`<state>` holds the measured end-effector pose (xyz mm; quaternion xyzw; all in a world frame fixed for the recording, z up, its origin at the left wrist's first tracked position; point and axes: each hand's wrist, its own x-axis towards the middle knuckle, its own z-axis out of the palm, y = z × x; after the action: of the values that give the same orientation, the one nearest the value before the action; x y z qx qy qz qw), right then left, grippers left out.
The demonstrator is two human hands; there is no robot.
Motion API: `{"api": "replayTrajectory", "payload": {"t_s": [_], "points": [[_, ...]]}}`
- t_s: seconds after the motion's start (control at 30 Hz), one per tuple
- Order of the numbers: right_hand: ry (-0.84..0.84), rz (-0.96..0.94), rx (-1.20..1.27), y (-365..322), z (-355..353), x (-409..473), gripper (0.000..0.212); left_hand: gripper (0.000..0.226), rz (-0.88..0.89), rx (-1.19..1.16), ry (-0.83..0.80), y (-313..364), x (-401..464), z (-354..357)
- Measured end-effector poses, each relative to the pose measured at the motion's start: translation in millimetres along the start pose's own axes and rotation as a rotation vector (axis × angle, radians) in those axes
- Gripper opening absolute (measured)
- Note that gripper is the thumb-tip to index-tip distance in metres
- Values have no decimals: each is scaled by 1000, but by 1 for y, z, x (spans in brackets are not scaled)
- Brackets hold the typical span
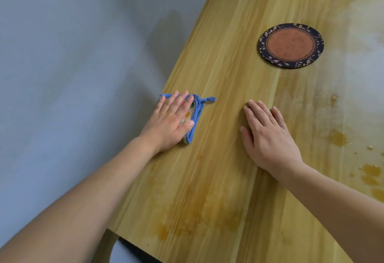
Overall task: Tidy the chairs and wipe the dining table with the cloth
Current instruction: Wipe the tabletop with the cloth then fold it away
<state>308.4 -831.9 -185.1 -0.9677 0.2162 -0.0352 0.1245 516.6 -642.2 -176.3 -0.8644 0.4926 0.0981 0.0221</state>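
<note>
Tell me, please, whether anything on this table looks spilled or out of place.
Yes: amber puddles sit unwiped on the table right of the right hand, and a smeared stain marks its near edge, away from the cloth.

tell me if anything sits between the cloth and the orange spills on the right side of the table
Yes: the right hand lies flat on the table, directly between the cloth and those spills.

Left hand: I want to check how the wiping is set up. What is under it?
Under the left hand lies the blue-edged cloth, pressed flat on the table near its left edge. Its border and hanging loop stick out; the hand covers most of its patterned middle.
</note>
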Motion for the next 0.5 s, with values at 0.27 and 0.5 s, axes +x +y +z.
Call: {"api": "replayTrajectory", "payload": {"t_s": [0.27,0.5], "points": [[-4,10,-3,-2,-2,2,61,71,42,3,4,12,-51,7],[13,3,0,0,0,2,61,70,-58,21,-3,22,22,-1]]}}
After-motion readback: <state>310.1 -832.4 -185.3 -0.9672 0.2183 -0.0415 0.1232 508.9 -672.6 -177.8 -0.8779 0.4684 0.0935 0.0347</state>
